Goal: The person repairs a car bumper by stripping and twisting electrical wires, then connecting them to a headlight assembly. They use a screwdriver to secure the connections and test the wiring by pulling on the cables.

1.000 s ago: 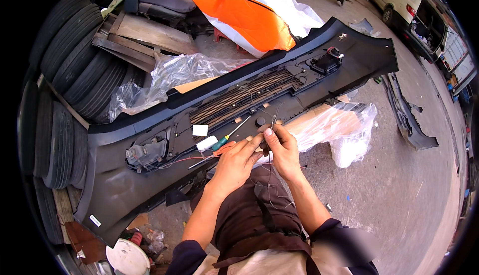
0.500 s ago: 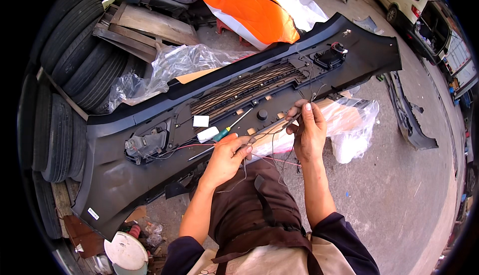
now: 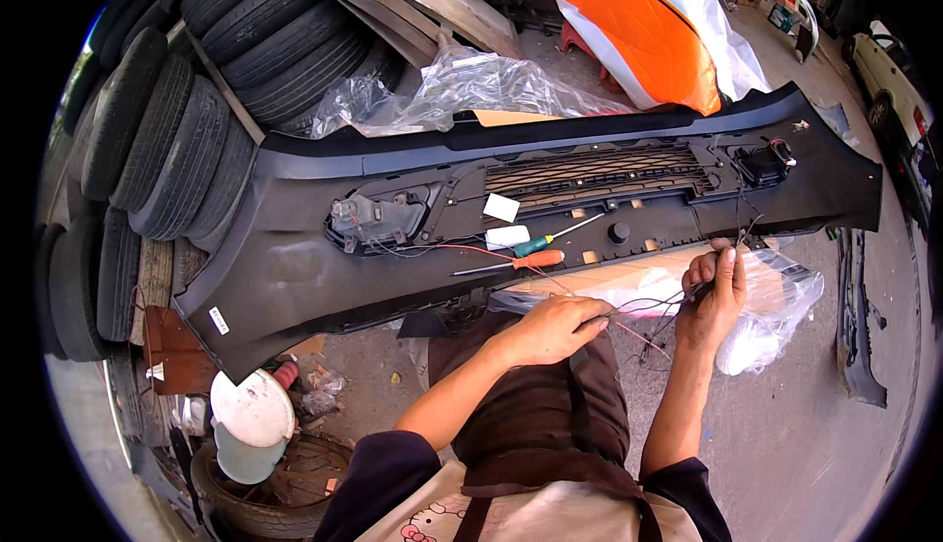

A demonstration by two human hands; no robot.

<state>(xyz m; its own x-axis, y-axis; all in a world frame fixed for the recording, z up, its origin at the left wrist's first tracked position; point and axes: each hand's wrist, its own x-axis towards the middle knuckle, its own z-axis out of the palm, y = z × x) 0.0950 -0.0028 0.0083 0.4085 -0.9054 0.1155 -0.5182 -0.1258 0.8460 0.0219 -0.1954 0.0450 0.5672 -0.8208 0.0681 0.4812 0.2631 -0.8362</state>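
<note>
A long black car bumper (image 3: pixel 295 267) lies face down in front of me. Thin wires (image 3: pixel 653 304) run between my two hands just below its near edge. My left hand (image 3: pixel 555 329) pinches the wires at one end. My right hand (image 3: pixel 714 296) grips them at the other end, where they rise toward the fog lamp housing (image 3: pixel 761 164) on the right. Two screwdrivers rest on the bumper, one with an orange handle (image 3: pixel 535 260) and one with a green handle (image 3: pixel 533 244). Another fog lamp (image 3: pixel 368 220) sits at the left.
Stacked tyres (image 3: pixel 177 119) line the left side. Clear plastic sheeting (image 3: pixel 471 90) lies behind the bumper and a plastic bag (image 3: pixel 776 316) under my right hand. An orange and white panel (image 3: pixel 648 21) is at the back. A black trim piece (image 3: pixel 859 345) lies on the concrete at right.
My hands have drawn apart, the right one moving right along the bumper's edge and stretching the wires between them. The view has shifted, so the bumper lies more level.
</note>
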